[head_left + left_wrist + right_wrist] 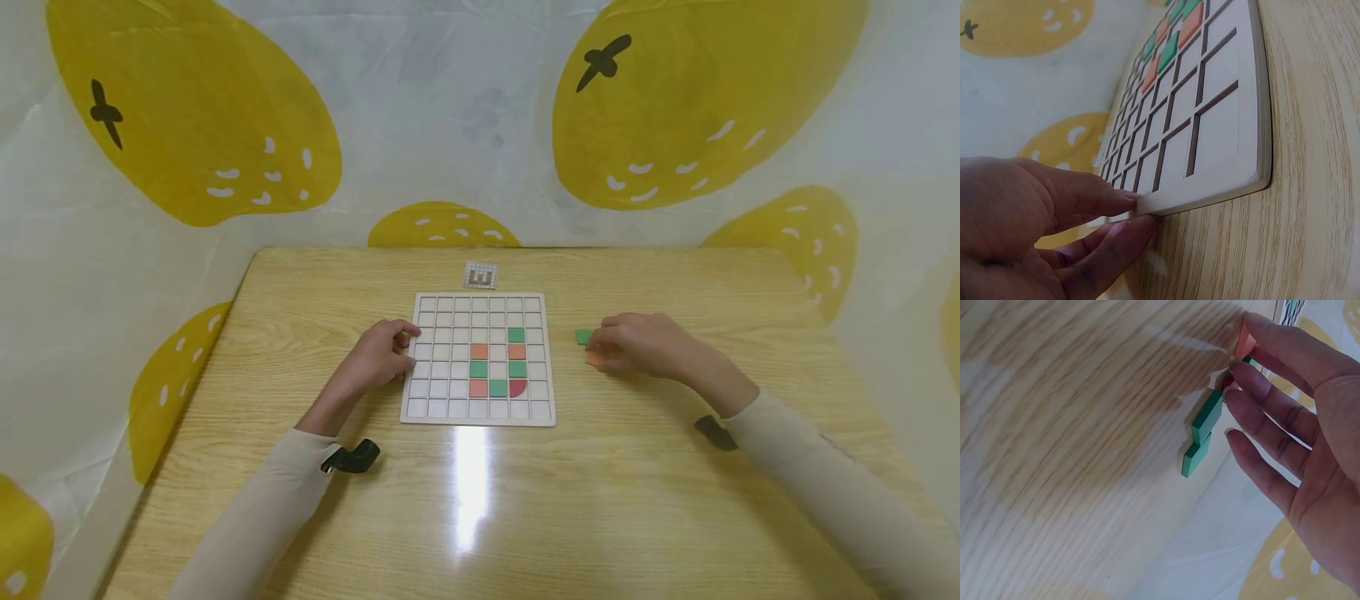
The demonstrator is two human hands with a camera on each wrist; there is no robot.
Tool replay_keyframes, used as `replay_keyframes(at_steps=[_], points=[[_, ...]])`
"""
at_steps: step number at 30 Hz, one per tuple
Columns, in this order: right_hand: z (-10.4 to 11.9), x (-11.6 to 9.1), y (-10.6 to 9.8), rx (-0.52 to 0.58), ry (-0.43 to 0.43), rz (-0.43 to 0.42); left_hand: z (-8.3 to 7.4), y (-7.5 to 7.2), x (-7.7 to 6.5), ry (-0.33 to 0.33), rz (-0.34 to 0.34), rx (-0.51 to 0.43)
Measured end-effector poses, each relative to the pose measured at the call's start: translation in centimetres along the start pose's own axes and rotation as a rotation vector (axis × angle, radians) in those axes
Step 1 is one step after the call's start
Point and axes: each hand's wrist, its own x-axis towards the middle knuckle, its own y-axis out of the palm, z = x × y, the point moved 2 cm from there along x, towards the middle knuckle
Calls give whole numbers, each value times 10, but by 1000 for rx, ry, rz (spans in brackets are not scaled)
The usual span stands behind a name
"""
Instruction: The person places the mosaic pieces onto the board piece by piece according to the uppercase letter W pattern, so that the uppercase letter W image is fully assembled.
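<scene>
A square white grid board (438, 409) lies on the table, with orange, green and red pieces set in several cells, including a red quarter-round piece (517, 388). At its left side my left hand (372, 358) holds the rim between thumb and fingertips, as the left wrist view shows. To the right of the board, my right hand (647, 343) pinches an orange tile (1244, 342) by thumb and index finger, low over the tabletop. Two green tiles (1207, 419) lie beside its fingers. A red piece (1227, 382) is partly covered by the fingertips.
A small card (480, 275) with a printed grid and a brown pattern lies just beyond the board. The wooden table (315, 283) meets a white fabric wall (450, 100) with yellow fruit prints at the back and sides.
</scene>
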Motion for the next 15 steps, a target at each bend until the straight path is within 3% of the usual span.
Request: replay_keyframes(at_steps=[15], points=[[2, 6, -2, 23, 1, 48, -2, 0, -2, -5, -3, 1]])
